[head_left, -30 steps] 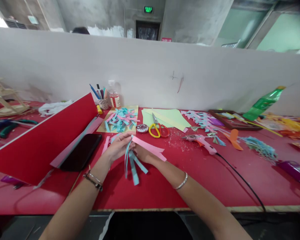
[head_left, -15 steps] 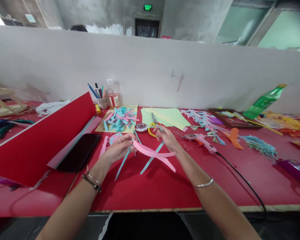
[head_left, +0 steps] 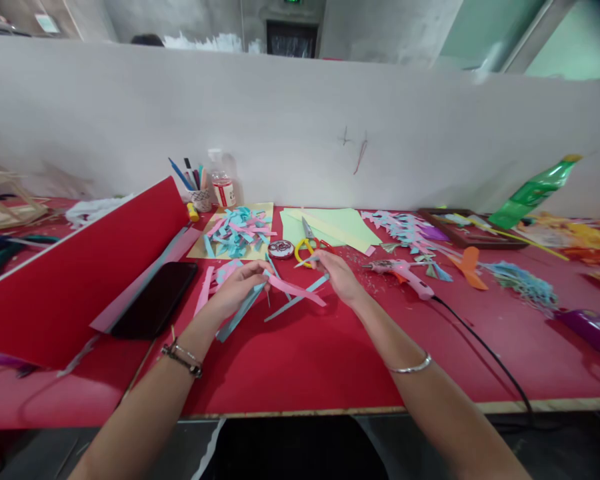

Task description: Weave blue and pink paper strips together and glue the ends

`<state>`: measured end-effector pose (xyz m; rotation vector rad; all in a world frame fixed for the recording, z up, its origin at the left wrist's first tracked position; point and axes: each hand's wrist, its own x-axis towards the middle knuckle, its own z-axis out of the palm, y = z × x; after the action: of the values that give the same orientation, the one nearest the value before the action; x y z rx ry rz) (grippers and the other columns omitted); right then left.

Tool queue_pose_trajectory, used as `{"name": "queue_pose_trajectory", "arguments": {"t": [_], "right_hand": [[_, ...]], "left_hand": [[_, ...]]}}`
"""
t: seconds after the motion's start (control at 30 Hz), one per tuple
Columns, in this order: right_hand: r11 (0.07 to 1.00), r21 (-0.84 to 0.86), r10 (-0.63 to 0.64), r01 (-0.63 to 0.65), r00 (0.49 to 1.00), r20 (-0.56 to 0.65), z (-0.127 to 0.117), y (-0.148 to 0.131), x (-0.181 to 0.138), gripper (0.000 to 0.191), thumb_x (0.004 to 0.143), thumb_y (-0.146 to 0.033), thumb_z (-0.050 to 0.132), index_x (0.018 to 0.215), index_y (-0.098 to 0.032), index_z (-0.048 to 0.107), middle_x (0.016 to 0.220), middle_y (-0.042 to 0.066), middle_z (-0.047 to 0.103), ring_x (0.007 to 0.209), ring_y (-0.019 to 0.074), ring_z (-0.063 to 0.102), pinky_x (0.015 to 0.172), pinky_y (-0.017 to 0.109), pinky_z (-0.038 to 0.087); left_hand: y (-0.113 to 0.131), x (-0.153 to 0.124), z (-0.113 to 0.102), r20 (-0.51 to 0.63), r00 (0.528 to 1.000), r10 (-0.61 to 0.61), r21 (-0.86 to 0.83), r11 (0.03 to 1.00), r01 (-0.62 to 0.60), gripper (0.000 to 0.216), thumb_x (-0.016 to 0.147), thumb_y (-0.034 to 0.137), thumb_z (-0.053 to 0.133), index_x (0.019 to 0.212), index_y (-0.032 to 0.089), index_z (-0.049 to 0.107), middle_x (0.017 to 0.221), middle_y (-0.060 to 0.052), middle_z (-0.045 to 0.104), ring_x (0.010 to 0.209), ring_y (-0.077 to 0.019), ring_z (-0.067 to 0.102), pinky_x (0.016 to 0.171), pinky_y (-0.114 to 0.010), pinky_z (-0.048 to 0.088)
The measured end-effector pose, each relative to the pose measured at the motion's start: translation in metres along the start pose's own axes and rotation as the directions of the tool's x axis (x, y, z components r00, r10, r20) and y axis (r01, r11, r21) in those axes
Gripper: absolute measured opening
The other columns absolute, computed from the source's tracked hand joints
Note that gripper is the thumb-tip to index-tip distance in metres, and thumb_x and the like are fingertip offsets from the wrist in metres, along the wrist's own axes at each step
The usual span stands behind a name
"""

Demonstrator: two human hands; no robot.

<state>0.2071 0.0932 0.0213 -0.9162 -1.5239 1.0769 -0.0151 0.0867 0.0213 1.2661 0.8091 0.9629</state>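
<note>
My left hand [head_left: 241, 285] is closed in a pinch on a pink paper strip [head_left: 296, 289] and light-blue paper strips [head_left: 241, 313]. The pink strip reaches out to the right over the red tabletop, while the blue ones hang down to the lower left. My right hand [head_left: 341, 276] is closed on another light-blue paper strip [head_left: 293, 302], which slants down to the left beneath the pink one. Its fingertips are partly hidden. Just beyond that hand lie scissors [head_left: 307, 245] with yellow and red handles, beside a round patterned tin [head_left: 281, 250].
Behind my left hand is a pile of cut strips [head_left: 240, 230] on a tan sheet. A black phone [head_left: 155, 300] and a standing red board [head_left: 95, 267] are at left. At right lies a pink glue gun [head_left: 403, 275] with its cord, near a tilted green bottle [head_left: 535, 195].
The pink strip at my left hand has swung and now looks narrower. The blue strips below that hand have spread wider. The whole view has tipped slightly downward.
</note>
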Motion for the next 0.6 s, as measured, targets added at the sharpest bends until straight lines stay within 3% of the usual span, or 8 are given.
{"name": "queue_pose_trajectory", "arguments": {"t": [0.17, 0.37, 0.6], "right_hand": [[0.995, -0.099, -0.018, 0.027, 0.996, 0.087, 0.003, -0.004, -0.003, 0.015, 0.075, -0.032, 0.05, 0.066, -0.021, 0.048, 0.065, -0.003, 0.039, 0.061, 0.0111, 0.036, 0.061, 0.024, 0.03], [0.993, -0.081, -0.088, 0.088, 0.996, 0.005, -0.003, 0.004, 0.001, 0.014, 0.075, -0.033, 0.05, 0.069, -0.02, 0.051, 0.067, -0.003, 0.042, 0.065, 0.0111, 0.038, 0.064, 0.024, 0.031], [0.987, -0.117, -0.11, 0.114, 0.993, 0.034, -0.011, 0.005, 0.001, 0.013, 0.074, -0.031, 0.049, 0.068, -0.02, 0.051, 0.067, -0.003, 0.043, 0.064, 0.011, 0.038, 0.063, 0.025, 0.031]], "left_hand": [[0.005, -0.002, 0.002, -0.052, 0.999, -0.001, 0.011, 1.0, 0.001, 0.012, 0.065, 0.02, 0.059, 0.077, 0.019, 0.056, 0.058, 0.006, 0.053, 0.054, -0.0068, 0.05, 0.054, -0.017, 0.036], [0.011, -0.003, 0.003, -0.076, 0.997, 0.011, 0.001, 1.0, -0.01, 0.009, 0.06, 0.016, 0.056, 0.069, 0.018, 0.056, 0.056, 0.005, 0.052, 0.051, -0.0064, 0.047, 0.05, -0.017, 0.035], [0.011, -0.002, 0.002, -0.042, 0.996, 0.078, -0.103, 0.991, -0.082, 0.008, 0.058, 0.013, 0.055, 0.065, 0.017, 0.056, 0.06, 0.004, 0.051, 0.049, -0.0056, 0.045, 0.05, -0.018, 0.036]]}}
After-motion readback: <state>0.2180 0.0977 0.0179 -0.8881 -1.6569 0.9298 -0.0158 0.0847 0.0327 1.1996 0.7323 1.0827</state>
